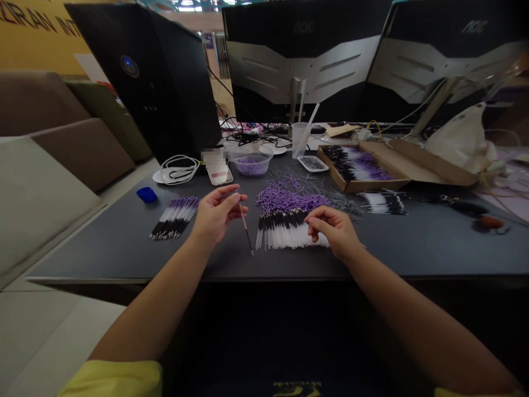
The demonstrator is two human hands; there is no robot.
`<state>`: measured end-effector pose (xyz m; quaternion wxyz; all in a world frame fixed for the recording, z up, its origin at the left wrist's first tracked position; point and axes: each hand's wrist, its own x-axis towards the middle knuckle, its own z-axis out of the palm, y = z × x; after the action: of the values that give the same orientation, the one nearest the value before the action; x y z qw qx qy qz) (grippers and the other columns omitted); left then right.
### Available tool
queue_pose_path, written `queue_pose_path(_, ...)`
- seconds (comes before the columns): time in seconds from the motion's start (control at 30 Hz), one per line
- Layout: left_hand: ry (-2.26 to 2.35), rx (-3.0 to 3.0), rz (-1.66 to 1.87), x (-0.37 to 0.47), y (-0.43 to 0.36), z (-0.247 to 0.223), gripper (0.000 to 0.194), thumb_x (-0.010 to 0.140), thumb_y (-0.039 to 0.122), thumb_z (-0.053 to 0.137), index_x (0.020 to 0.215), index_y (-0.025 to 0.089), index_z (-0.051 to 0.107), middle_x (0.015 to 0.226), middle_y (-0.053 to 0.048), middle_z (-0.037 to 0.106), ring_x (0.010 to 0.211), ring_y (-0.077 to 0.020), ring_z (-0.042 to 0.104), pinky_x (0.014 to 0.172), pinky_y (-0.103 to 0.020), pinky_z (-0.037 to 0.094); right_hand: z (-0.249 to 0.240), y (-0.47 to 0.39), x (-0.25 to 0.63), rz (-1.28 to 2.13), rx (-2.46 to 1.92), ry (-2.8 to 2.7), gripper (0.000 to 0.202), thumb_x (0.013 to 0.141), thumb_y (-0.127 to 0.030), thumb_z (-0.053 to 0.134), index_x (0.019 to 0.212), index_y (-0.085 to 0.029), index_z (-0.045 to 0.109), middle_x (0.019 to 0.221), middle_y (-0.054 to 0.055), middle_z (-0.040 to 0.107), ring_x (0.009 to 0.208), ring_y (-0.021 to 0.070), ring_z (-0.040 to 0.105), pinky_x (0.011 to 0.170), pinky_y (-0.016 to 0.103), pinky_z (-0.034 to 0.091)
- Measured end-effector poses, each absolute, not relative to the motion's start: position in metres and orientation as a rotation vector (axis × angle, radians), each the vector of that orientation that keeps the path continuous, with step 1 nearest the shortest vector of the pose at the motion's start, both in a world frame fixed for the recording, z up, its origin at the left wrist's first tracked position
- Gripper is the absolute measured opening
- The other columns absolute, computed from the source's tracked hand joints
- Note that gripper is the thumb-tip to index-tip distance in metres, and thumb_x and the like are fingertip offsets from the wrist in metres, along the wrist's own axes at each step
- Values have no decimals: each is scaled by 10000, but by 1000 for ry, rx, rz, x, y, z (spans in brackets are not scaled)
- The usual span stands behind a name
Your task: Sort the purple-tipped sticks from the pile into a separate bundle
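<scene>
A thin stick with a dark lower part (245, 225) is pinched in my left hand (217, 214) and slants down over the desk. My right hand (333, 230) has its fingers pressed together at the right end of a row of black-and-white sticks (281, 229); whatever lies between its fingertips is too small to name. Behind that row is a heap of small purple pieces (289, 196), with grey pieces (341, 203) to its right. On the left lies a bundle of purple, white and black sticks (174, 218).
An open cardboard box (397, 184) of sticks stands at the back right, near white-and-black sticks (383, 203). Along the back are a purple-filled bowl (253, 164), a phone (219, 170), a cup (298, 140) and monitors (303, 60). A blue cap (146, 194) lies left.
</scene>
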<state>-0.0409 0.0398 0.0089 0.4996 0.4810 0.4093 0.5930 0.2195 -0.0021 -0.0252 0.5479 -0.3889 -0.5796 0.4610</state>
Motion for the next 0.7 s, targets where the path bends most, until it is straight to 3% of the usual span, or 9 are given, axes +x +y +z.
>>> queue_pose_path(0.23,1587,1756,926,-78,87,24,260,704,211,653,955,142,656,911,-100,672,562,-186,658,488,-296,521,-24,-3,220,1114,-888,-1391,145,779,-315,670,748,-174,653,558,-18,615,442,89,537,443,231,456)
queue_pose_path(0.33,1871,2105,464,-95,114,18,212,709,170,592,906,167,670,836,-74,678,630,-203,658,609,-318,521,-24,-4,220,1135,-880,-1416,150,775,-319,675,740,-175,656,560,-17,616,451,92,543,444,229,461)
queue_pose_path(0.47,2007,2227,294,-113,129,10,150,620,139,643,763,177,672,854,-102,682,923,-309,631,815,-386,474,-25,-5,220,1161,-876,-1437,138,776,-307,677,734,-177,658,562,-20,613,455,89,543,450,223,459)
queue_pose_path(0.63,2209,2197,242,-133,116,15,411,647,283,686,1048,210,630,992,-147,669,984,-351,600,790,-425,463,-26,-5,220,1180,-876,-1459,147,788,-314,672,744,-174,655,574,-17,614,465,90,542,466,227,456)
queue_pose_path(0.7,2279,2156,120,-141,107,18,386,640,349,698,995,207,642,988,-155,667,933,-351,610,743,-415,468,-25,-5,220,1174,-878,-1474,154,788,-318,674,741,-173,653,573,-17,612,466,91,541,468,229,452)
